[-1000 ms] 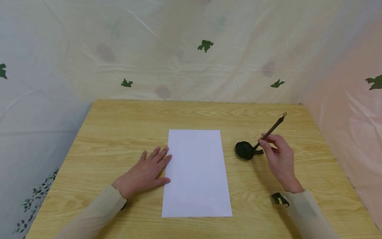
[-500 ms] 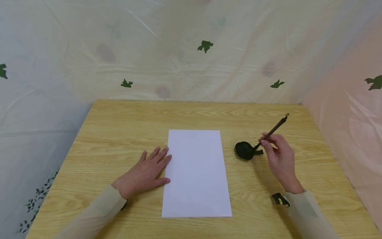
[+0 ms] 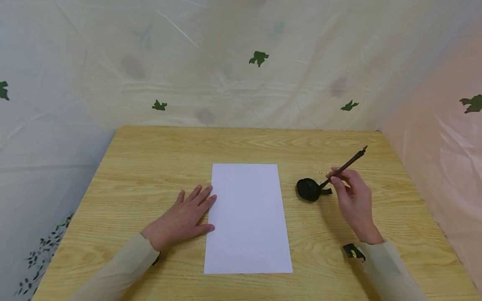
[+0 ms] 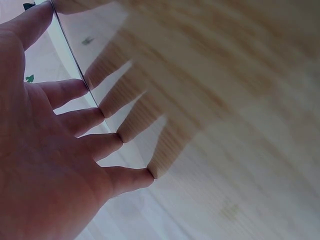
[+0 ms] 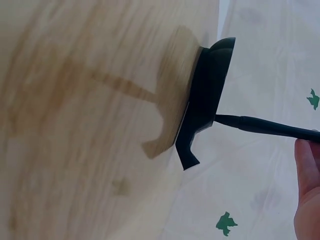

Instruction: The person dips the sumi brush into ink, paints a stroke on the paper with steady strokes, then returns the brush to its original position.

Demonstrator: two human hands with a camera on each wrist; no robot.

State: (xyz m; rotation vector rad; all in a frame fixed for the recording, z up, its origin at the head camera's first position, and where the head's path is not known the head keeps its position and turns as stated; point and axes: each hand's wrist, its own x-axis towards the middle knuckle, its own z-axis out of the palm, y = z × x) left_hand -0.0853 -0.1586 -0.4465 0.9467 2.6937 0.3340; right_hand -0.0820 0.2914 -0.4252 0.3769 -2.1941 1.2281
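A blank white sheet of paper (image 3: 248, 217) lies on the wooden table. My left hand (image 3: 183, 217) rests with spread, straight fingers, its fingertips on the paper's left edge; the left wrist view shows those fingertips (image 4: 111, 135) touching down. To the right of the paper sits a small black inkstone (image 3: 308, 189) with a curved stem-like end. My right hand (image 3: 355, 200) pinches a dark writing brush (image 3: 348, 164) between thumb and fingers. The brush (image 5: 265, 126) slants, its lower tip at the inkstone's rim in the right wrist view; the bristles are hidden behind the rim.
Pale curtains (image 3: 226, 71) with green bird shapes hang behind the table (image 3: 158, 154) and along both sides. A few tiny dark marks lie on the wood just behind the inkstone. A black wrist strap (image 3: 354, 251) shows at the right sleeve.
The brush's upper end has tipped slightly to the right and down, while its tip stays at the inkstone. My left hand and the paper have not visibly moved.
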